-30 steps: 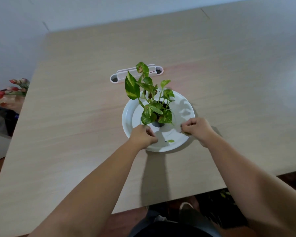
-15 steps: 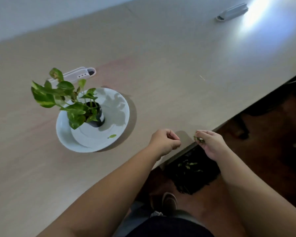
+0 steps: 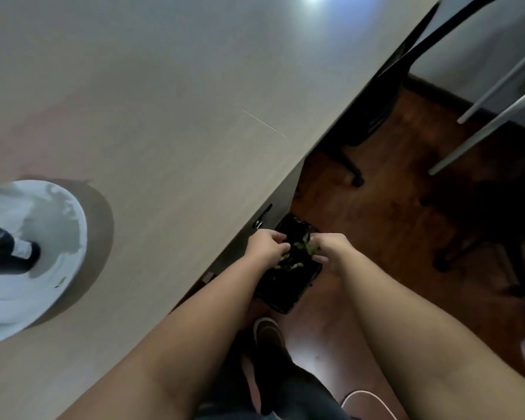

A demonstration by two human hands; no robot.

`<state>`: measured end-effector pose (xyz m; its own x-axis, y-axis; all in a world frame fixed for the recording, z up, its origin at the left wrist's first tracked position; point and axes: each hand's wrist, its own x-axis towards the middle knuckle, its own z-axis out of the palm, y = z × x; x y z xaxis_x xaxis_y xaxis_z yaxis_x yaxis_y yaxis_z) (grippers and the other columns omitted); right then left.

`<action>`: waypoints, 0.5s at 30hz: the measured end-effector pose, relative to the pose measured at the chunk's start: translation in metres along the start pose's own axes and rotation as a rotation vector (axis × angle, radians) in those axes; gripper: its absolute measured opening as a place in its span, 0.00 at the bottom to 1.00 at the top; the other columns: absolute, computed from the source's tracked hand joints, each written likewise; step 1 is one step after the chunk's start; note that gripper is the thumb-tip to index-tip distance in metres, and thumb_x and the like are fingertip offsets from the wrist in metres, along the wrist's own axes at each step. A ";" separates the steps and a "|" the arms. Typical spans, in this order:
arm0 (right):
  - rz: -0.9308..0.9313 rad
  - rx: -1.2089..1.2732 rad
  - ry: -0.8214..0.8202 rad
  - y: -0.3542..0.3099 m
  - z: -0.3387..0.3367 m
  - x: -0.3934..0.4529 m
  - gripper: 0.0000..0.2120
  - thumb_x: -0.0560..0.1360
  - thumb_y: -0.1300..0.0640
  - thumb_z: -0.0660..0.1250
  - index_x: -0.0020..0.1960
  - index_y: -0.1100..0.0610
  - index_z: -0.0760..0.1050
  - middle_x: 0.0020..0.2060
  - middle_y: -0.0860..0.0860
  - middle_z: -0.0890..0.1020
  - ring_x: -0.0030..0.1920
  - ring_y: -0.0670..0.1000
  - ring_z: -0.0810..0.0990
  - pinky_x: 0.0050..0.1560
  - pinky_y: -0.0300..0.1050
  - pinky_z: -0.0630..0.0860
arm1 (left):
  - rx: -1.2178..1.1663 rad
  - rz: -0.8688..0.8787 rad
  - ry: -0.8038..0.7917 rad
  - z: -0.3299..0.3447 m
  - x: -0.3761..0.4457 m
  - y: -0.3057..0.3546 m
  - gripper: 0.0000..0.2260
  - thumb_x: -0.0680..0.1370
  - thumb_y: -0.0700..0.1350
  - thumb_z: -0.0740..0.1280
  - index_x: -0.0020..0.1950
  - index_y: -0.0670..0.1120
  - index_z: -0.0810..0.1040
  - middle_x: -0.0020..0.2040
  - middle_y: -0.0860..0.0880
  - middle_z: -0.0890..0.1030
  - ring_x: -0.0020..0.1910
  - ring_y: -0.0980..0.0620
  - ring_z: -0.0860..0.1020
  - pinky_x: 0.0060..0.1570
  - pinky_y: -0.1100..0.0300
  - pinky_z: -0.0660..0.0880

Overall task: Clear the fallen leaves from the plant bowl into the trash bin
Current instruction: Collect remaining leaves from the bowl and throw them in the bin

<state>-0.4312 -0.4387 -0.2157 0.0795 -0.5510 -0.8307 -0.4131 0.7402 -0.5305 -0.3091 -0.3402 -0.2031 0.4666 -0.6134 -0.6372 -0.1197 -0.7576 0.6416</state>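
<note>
**Fallen leaves, plant bowl and trash bin: contents and positions**

Green fallen leaves [image 3: 307, 245]: a small clump sits at the fingertips of the right hand [image 3: 331, 248], directly above the open bin. The right grip is pinched closed on this clump.

Black rectangular trash bin [image 3: 288, 287]: stands on the dark reddish wooden floor [image 3: 391, 213], just beside the tabletop edge. More green leaf pieces [image 3: 288, 263] lie inside it.

Left hand [image 3: 265, 248]: over the near-left rim of the bin, fingers curled in a narrow grip; whether it holds anything I cannot tell.

White round plant bowl [image 3: 49, 247]: on the pale wood-grain tabletop [image 3: 170, 116], well apart from the bin, at the left edge of view. It holds a dark pot [image 3: 8, 256], partly cut off, and one small green leaf scrap [image 3: 62, 281] lying loose on the bowl's inner surface near the front rim.

Dark shoe [image 3: 269, 333]: on the floor, near the bin.
</note>
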 end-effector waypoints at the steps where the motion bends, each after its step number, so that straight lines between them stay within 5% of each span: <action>1: 0.039 0.023 -0.051 0.001 0.000 0.000 0.08 0.74 0.67 0.66 0.53 0.63 0.78 0.60 0.61 0.79 0.53 0.57 0.79 0.46 0.47 0.76 | -0.015 -0.012 -0.003 0.003 0.003 0.000 0.15 0.74 0.45 0.71 0.61 0.47 0.81 0.57 0.48 0.83 0.54 0.53 0.81 0.49 0.64 0.73; 4: 0.132 0.137 -0.215 0.004 -0.003 0.001 0.23 0.78 0.62 0.63 0.72 0.60 0.65 0.68 0.60 0.71 0.57 0.58 0.76 0.51 0.48 0.72 | -0.067 -0.044 -0.018 0.011 0.006 0.000 0.20 0.76 0.34 0.62 0.65 0.48 0.78 0.62 0.46 0.81 0.57 0.51 0.79 0.52 0.62 0.75; 7: 0.118 0.229 -0.279 0.006 -0.008 0.004 0.32 0.78 0.67 0.58 0.78 0.52 0.52 0.68 0.60 0.69 0.67 0.64 0.70 0.63 0.52 0.73 | -0.120 -0.053 -0.040 0.013 0.004 -0.004 0.26 0.73 0.28 0.57 0.64 0.50 0.78 0.62 0.46 0.80 0.60 0.48 0.78 0.53 0.59 0.77; 9: 0.076 0.251 -0.254 0.005 -0.011 0.004 0.33 0.77 0.70 0.55 0.78 0.52 0.51 0.70 0.62 0.66 0.74 0.66 0.60 0.73 0.57 0.61 | -0.157 -0.047 -0.035 0.009 -0.001 -0.008 0.24 0.73 0.28 0.60 0.61 0.50 0.79 0.59 0.46 0.82 0.57 0.49 0.80 0.54 0.57 0.78; 15: -0.072 0.246 -0.222 -0.010 -0.004 -0.018 0.29 0.75 0.72 0.52 0.74 0.58 0.62 0.69 0.63 0.71 0.67 0.62 0.73 0.68 0.54 0.67 | -0.255 0.054 0.030 -0.027 -0.029 -0.014 0.13 0.71 0.36 0.71 0.49 0.52 0.81 0.47 0.50 0.85 0.46 0.51 0.83 0.48 0.54 0.81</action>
<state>-0.4317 -0.4380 -0.1949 0.3075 -0.5281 -0.7916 -0.1700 0.7880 -0.5918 -0.2971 -0.3058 -0.1816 0.4919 -0.6416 -0.5886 0.0783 -0.6407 0.7638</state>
